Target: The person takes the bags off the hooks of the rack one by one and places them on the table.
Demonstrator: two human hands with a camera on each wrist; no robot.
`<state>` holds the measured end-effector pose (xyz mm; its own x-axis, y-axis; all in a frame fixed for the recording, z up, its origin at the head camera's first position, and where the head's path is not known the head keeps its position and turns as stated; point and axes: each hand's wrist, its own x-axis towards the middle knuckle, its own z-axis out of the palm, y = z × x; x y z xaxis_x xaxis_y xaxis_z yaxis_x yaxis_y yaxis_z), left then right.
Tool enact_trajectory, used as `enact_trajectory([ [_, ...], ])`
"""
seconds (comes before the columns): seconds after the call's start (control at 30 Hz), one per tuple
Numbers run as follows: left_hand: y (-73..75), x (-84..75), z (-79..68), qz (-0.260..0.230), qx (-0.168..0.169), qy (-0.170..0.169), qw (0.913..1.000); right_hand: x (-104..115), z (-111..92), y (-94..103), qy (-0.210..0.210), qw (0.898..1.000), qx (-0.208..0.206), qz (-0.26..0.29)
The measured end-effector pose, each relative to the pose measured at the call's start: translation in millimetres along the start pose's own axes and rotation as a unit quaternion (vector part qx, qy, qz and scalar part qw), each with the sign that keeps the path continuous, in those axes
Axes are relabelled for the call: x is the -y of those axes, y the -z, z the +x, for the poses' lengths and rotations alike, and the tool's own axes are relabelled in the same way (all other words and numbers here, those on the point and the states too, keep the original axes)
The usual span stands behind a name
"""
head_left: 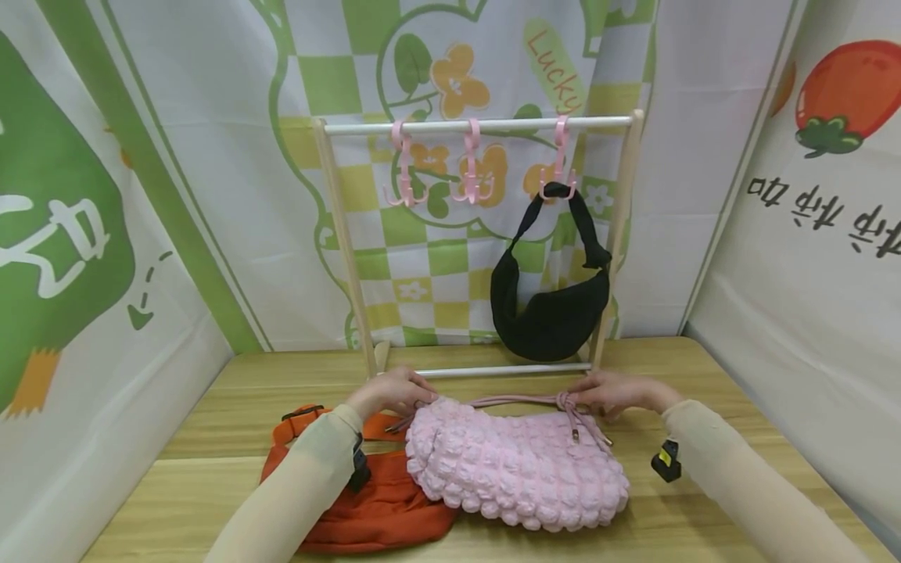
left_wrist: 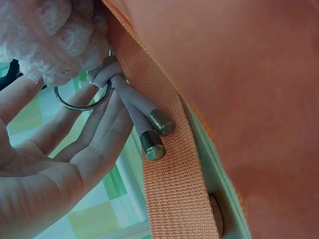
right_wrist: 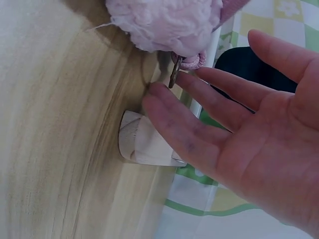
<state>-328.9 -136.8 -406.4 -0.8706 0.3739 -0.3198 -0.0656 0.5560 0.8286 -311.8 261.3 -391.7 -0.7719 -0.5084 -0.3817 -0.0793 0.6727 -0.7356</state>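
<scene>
A puffy pink handbag point(head_left: 517, 461) lies on the table, its left end overlapping a red-orange bag point(head_left: 383, 500). At its upper left corner is my left hand point(head_left: 394, 391). The left wrist view shows that hand's fingers point(left_wrist: 102, 129) loosely extended behind a metal ring point(left_wrist: 82, 107) and a knotted cord with metal tips point(left_wrist: 153, 144). My right hand point(head_left: 615, 392) is at the knot of the pink strap point(head_left: 521, 399), at the bag's upper right. In the right wrist view its fingers point(right_wrist: 179, 114) are nearly straight, fingertips close to a small metal ring point(right_wrist: 174, 72) below the puffy fabric.
Behind the bags stands a rack with a white top rail point(head_left: 436, 127) and wooden posts. Pink hooks point(head_left: 472, 160) hang from it; a black shoulder bag point(head_left: 552, 320) is on the right one. Printed cloth walls surround the wooden table point(head_left: 190, 469). The rack's wooden foot point(right_wrist: 149, 142) sits near my right fingers.
</scene>
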Motion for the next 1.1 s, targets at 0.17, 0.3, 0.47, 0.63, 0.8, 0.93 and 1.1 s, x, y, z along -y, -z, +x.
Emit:
enact_trajectory([
  [0.17, 0.2, -1.2, -2.1, 0.021, -0.01, -0.002, 0.9997, 1.1, -0.4, -1.7, -0.003, 1.0, 0.0, -0.019],
  [0.3, 0.5, -2.7, -4.8, 0.029, -0.014, 0.001, 0.9995, 2.0, -0.8, -2.8, -0.012, 0.999, -0.01, -0.031],
  [0.47, 1.9, -3.2, -8.3, 0.032, -0.014, 0.005, 0.9994, 2.9, -2.3, -3.5, -0.019, 0.999, -0.017, -0.04],
  [0.63, 2.7, -3.9, -12.2, 0.043, -0.014, 0.004, 0.999, 3.3, -4.4, -2.9, -0.019, 0.999, -0.021, -0.043],
  [0.8, 5.0, -7.5, -18.6, 0.052, -0.012, 0.001, 0.9985, 4.4, -6.3, -1.0, -0.014, 0.999, -0.018, -0.04],
  [0.93, 8.4, -11.2, -24.4, 0.057, -0.008, -0.012, 0.9983, 5.2, -8.8, 1.5, -0.016, 0.999, -0.02, -0.032],
  [1.1, 13.9, -14.1, -30.6, 0.054, -0.008, -0.03, 0.9981, 7.1, -13.6, 4.7, -0.014, 1.0, -0.014, -0.022],
])
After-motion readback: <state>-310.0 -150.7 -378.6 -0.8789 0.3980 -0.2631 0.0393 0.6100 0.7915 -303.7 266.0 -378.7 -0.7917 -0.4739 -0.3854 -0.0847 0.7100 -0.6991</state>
